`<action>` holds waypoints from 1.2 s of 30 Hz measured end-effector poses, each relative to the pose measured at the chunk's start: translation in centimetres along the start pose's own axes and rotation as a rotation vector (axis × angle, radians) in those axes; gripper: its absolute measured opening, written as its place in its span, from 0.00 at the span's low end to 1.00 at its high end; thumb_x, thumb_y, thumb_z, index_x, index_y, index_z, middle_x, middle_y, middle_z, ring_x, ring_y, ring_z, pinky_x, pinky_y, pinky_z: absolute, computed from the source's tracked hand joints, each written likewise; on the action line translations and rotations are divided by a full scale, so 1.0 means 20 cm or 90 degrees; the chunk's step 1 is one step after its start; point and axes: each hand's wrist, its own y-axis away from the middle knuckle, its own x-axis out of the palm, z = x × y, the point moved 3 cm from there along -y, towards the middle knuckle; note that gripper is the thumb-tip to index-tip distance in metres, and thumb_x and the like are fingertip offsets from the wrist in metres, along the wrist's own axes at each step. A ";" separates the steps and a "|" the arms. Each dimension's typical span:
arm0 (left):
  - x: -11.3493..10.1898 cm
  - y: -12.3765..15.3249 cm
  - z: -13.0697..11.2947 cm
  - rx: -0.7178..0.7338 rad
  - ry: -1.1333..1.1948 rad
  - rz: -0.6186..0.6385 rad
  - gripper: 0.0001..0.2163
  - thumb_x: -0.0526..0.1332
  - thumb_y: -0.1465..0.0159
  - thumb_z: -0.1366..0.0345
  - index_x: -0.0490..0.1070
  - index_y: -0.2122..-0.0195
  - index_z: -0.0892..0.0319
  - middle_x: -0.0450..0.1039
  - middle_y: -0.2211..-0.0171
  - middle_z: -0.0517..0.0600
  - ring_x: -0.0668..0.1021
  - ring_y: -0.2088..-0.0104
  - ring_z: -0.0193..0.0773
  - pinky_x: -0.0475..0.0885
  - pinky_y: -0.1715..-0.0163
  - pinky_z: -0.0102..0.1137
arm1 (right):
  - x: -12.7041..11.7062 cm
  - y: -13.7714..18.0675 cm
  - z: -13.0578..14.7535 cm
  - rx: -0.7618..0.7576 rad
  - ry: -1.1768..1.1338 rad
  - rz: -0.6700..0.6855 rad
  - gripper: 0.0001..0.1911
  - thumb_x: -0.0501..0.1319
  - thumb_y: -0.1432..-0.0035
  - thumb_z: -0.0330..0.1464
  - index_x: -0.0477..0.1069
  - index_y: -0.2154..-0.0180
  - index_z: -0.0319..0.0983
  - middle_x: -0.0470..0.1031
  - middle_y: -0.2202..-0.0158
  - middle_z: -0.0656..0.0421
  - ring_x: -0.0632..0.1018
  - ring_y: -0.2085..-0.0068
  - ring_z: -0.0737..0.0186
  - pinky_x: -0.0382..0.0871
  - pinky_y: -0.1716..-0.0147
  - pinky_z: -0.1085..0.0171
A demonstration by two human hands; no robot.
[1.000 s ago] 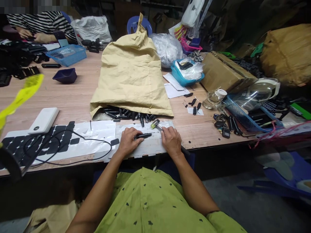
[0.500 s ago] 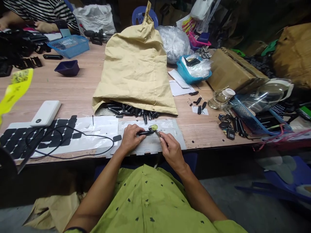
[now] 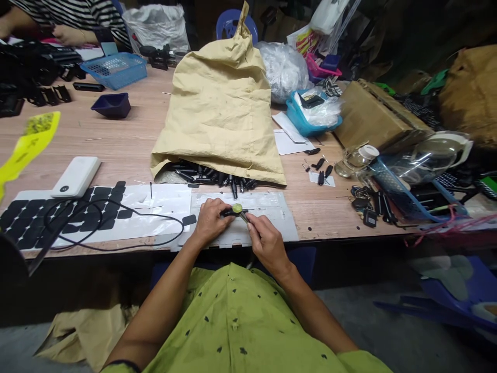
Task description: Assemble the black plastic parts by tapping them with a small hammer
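My left hand rests on the grey board at the table's front edge, with thumb and fingers closed on a slim black tubular part. In my right hand is the grey handle of a small hammer with a round yellow-green face. The hammer head lies right over the black part, hiding some of it; whether they touch I cannot tell. Just beyond my hands, several similar black parts spill from the mouth of a beige cloth sack.
On the left, a white power bank and a looped black cable lie over a sheet with black stickers. Blue baskets, a clear bottle and a cardboard box stand farther off. A person's striped sleeve shows far left.
The hammer head has moved left and slightly down, onto the black part, and my right hand has shifted left with it. My left hand keeps its hold. The view has shifted slightly.
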 end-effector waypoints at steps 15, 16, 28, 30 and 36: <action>0.02 0.00 0.04 0.021 0.016 -0.001 0.10 0.61 0.33 0.60 0.80 0.55 0.52 0.75 0.63 0.50 0.71 0.57 0.46 0.67 0.53 0.41 | -0.03 -0.08 -0.30 0.064 0.318 -0.038 0.14 0.54 0.33 0.31 0.77 0.53 0.42 0.73 0.66 0.54 0.71 0.64 0.57 0.65 0.63 0.61; 0.02 0.00 0.05 0.020 0.020 -0.002 0.11 0.59 0.32 0.59 0.80 0.55 0.51 0.75 0.64 0.50 0.71 0.58 0.46 0.67 0.53 0.41 | -0.02 -0.08 -0.31 0.063 0.331 -0.038 0.14 0.54 0.33 0.31 0.77 0.53 0.42 0.73 0.66 0.54 0.70 0.64 0.56 0.64 0.63 0.61; 0.00 0.01 0.09 0.026 0.013 0.012 0.13 0.56 0.31 0.59 0.80 0.56 0.52 0.73 0.67 0.50 0.70 0.60 0.45 0.67 0.56 0.40 | 0.03 -0.05 -0.29 0.093 0.367 -0.034 0.15 0.53 0.33 0.31 0.76 0.51 0.41 0.71 0.64 0.54 0.67 0.62 0.56 0.59 0.64 0.60; 0.00 0.01 0.09 0.027 0.009 0.015 0.13 0.56 0.31 0.59 0.80 0.56 0.52 0.72 0.67 0.50 0.70 0.60 0.45 0.67 0.56 0.40 | 0.03 -0.05 -0.29 0.097 0.361 -0.029 0.15 0.54 0.33 0.31 0.76 0.51 0.41 0.71 0.64 0.54 0.67 0.62 0.55 0.59 0.63 0.60; -0.01 0.01 0.09 0.029 0.010 0.016 0.12 0.56 0.31 0.60 0.80 0.56 0.52 0.72 0.67 0.51 0.71 0.60 0.45 0.67 0.55 0.41 | 0.03 -0.05 -0.29 0.085 0.371 -0.035 0.14 0.54 0.33 0.31 0.76 0.51 0.42 0.71 0.64 0.54 0.68 0.62 0.56 0.60 0.63 0.60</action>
